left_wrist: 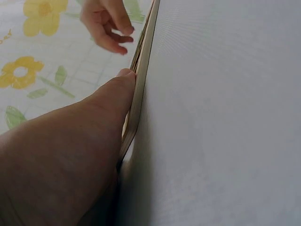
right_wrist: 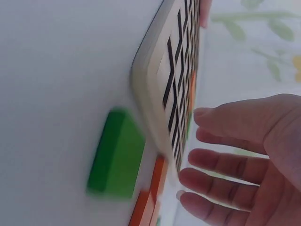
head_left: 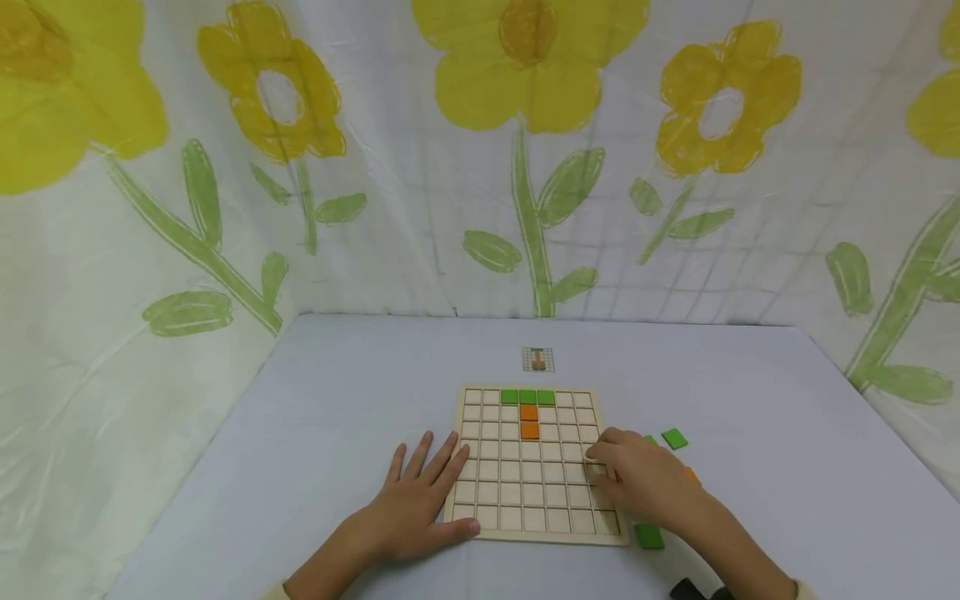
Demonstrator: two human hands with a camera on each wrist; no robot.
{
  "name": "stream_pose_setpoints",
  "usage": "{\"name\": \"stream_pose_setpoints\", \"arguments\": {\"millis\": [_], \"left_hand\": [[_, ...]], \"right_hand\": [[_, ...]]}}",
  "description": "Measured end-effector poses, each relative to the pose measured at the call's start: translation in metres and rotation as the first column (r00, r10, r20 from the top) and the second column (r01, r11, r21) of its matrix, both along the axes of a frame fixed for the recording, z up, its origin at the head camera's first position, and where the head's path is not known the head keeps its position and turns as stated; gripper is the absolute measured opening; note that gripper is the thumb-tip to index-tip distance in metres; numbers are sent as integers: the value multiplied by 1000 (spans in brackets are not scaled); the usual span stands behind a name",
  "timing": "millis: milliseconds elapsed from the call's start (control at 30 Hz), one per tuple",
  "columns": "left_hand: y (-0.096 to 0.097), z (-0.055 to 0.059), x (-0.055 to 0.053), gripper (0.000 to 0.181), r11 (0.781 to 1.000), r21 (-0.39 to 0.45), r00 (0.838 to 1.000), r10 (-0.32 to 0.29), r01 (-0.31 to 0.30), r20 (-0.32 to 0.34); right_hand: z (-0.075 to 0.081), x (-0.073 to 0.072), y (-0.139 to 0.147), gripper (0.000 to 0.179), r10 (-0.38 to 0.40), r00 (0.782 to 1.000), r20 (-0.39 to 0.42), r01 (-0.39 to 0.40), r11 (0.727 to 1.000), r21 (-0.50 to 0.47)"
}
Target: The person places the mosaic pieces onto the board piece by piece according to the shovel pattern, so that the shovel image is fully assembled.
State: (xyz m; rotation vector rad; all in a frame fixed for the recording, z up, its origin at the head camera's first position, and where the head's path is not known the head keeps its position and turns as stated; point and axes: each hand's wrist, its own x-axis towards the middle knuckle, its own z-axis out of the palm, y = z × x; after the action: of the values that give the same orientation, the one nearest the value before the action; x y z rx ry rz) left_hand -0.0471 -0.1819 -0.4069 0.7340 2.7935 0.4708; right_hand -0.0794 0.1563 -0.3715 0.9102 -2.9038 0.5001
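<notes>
A square wooden grid board (head_left: pixel 521 473) lies on the table. In its top row sit three green square tiles (head_left: pixel 527 397), and two orange tiles (head_left: pixel 528 422) run down below the middle one. My left hand (head_left: pixel 408 521) rests with fingers spread over the board's left edge, its thumb (left_wrist: pixel 123 84) on the near edge. Over the board's right edge hovers my right hand (head_left: pixel 648 475), its fingers (right_wrist: pixel 218 162) loosely bent and apart from the thumb. Nothing shows between them in the right wrist view.
Loose green tiles (head_left: pixel 649 536) and orange tiles (head_left: pixel 692 475) lie right of the board, partly hidden by the right hand. Beyond the board is a small pattern card (head_left: pixel 537 359). A black object (head_left: pixel 686 590) lies at the near edge. A flower-printed curtain (head_left: pixel 405 208) hangs behind the table.
</notes>
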Motion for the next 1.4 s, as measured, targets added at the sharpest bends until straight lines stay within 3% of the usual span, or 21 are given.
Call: {"name": "stream_pose_setpoints", "arguments": {"millis": [133, 300, 600, 1133, 1400], "left_hand": [[-1, -1, -1, 96, 1000, -12, 1000, -3, 3, -7], [-2, -1, -1, 98, 1000, -23, 1000, 2, -2, -15], [-3, -2, -1, 98, 1000, -30, 1000, 8, -8, -11], [0, 0, 0, 97, 1000, -17, 1000, -3, 3, -15], [1, 1, 0, 97, 999, -32, 1000, 5, -5, -2]], "right_hand": [[2, 4, 22, 19, -105, 994, 44, 104, 994, 28], [-3, 4, 46, 17, -172, 982, 75, 168, 984, 54], [-14, 1, 57, 20, -181, 981, 75, 178, 983, 41], [-14, -4, 46, 18, -224, 973, 61, 217, 971, 102], [-13, -2, 44, 18, -250, 964, 95, 240, 965, 110]]}}
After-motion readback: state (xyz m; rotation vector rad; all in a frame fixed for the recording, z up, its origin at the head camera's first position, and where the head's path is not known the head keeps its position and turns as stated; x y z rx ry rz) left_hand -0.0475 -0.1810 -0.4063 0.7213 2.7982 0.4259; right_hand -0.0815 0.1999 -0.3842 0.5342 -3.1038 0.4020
